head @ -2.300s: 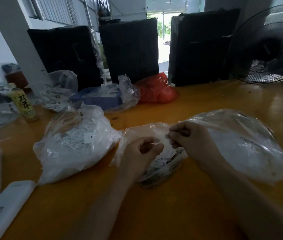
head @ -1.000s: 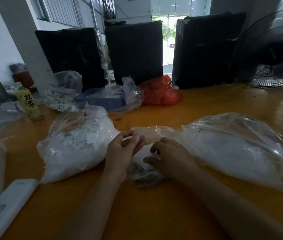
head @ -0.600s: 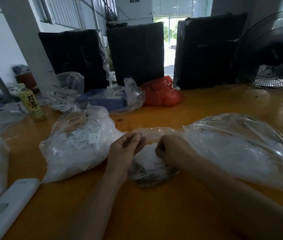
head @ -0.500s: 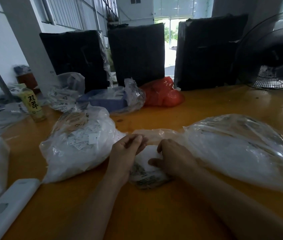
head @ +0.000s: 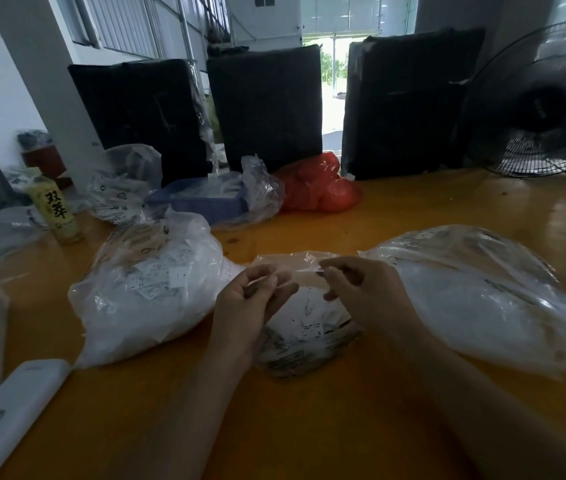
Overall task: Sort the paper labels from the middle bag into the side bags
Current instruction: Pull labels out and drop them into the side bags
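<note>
middle bag [head: 304, 327]: clear plastic, printed paper labels [head: 309, 336] inside, flat on the orange table [head: 309, 427] between both hands
left hand [head: 248, 306]: fingers curled, pinching the bag's left rim
right hand [head: 361, 289]: fingertips pinched on the top edge of the bag mouth
left bag [head: 150, 292]: stuffed with labels, just beside the left hand
right bag [head: 489, 296]: lying by the right wrist
</note>
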A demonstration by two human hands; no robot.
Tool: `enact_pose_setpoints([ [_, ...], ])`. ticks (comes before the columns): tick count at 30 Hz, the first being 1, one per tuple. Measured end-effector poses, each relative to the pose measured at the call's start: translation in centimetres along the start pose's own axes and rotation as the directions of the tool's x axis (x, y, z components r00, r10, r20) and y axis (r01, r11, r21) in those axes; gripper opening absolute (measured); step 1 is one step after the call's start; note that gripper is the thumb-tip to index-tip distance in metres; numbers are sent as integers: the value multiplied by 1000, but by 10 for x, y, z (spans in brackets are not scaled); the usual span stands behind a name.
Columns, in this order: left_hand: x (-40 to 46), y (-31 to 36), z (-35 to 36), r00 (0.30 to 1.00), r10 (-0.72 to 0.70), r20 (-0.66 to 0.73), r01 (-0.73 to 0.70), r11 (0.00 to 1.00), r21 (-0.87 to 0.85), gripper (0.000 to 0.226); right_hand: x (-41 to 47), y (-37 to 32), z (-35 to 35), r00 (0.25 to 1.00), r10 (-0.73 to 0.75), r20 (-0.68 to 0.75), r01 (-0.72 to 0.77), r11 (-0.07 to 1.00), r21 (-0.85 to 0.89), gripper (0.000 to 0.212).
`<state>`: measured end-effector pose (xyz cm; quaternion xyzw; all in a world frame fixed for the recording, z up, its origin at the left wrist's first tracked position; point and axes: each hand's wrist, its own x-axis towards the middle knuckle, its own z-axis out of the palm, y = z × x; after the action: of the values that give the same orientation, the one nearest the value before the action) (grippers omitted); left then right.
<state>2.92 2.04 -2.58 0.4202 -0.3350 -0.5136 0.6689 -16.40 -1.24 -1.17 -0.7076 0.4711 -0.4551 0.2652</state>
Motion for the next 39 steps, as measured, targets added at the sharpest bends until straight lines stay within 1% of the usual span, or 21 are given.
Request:
enact_pose_setpoints([
  [2,0,1,0,999,-37,-20,36,998,-45,18,1,-3,0,998,23,-59,-22,1000,19,32],
  [3,-1,1,1,998,-52,-25,50,997,-57,19,2,-2,-1,995,24,-101,-25,1000,-10,28],
  [5,-2,1,4,998,-66,-23,65,996,-62,21,4,1,-1,988,21,-156,-26,999,-31,10],
  [8,-5,0,6,998,-65,-1,65,997,-31,23,4,6,1,990,1,-143,-5,1000,-27,20],
  [11,-6,0,5,998,-58,32,57,998,6,22,1,3,3,990,-57,-132,50,997,-53,23],
  [14,-8,1,5,997,-37,61,34,998,47,28,0,-1,3,992,-97,-79,91,993,-68,19],
  [16,-9,1,4,993,7,114,-25,988,154,32,0,-4,4,991,-127,32,130,984,-118,13],
  [18,-11,-1,3,984,30,173,-78,959,274,27,0,-5,6,983,-140,119,158,974,-163,16],
  [19,-11,-1,3,983,29,183,-85,949,304,29,0,-5,6,981,-145,127,166,971,-174,12],
  [20,-11,-1,3,984,19,179,-74,949,307,35,0,-5,7,981,-152,116,172,968,-183,11],
  [22,-10,0,3,990,-23,141,-11,971,238,51,-1,-2,8,987,-152,58,160,969,-186,15],
  [23,-9,0,4,992,-46,118,25,984,177,55,0,-2,8,989,-142,31,146,973,-177,17],
  [25,-8,2,4,994,-82,76,77,994,74,49,-2,-1,11,993,-121,18,122,978,-172,20],
  [29,-7,4,3,993,-117,8,117,992,51,20,-4,-1,16,990,-115,84,129,974,-186,21],
  [31,-7,8,3,989,-146,16,147,989,-4,20,-6,-1,18,983,-124,135,148,971,-187,20],
  [33,-8,10,4,988,-145,47,147,989,-32,27,-6,-2,19,978,-128,163,159,968,-196,17],
  [35,-8,10,4,988,-141,68,143,989,-26,24,-4,-2,18,986,-120,112,139,972,-188,10],
  [36,-9,9,3,987,-140,74,142,990,-24,19,-2,-1,16,994,-91,67,100,984,-147,11],
  [37,-9,8,4,987,-138,78,141,990,-24,15,0,-1,15,999,-41,24,43,997,-67,13],
  [38,-9,7,3,988,-133,83,136,990,-29,14,1,-1,13,1000,16,-2,-16,999,31,19],
  [39,-9,6,4,988,-127,90,131,990,-46,16,1,-1,11,999,49,-18,-46,993,107,28],
])
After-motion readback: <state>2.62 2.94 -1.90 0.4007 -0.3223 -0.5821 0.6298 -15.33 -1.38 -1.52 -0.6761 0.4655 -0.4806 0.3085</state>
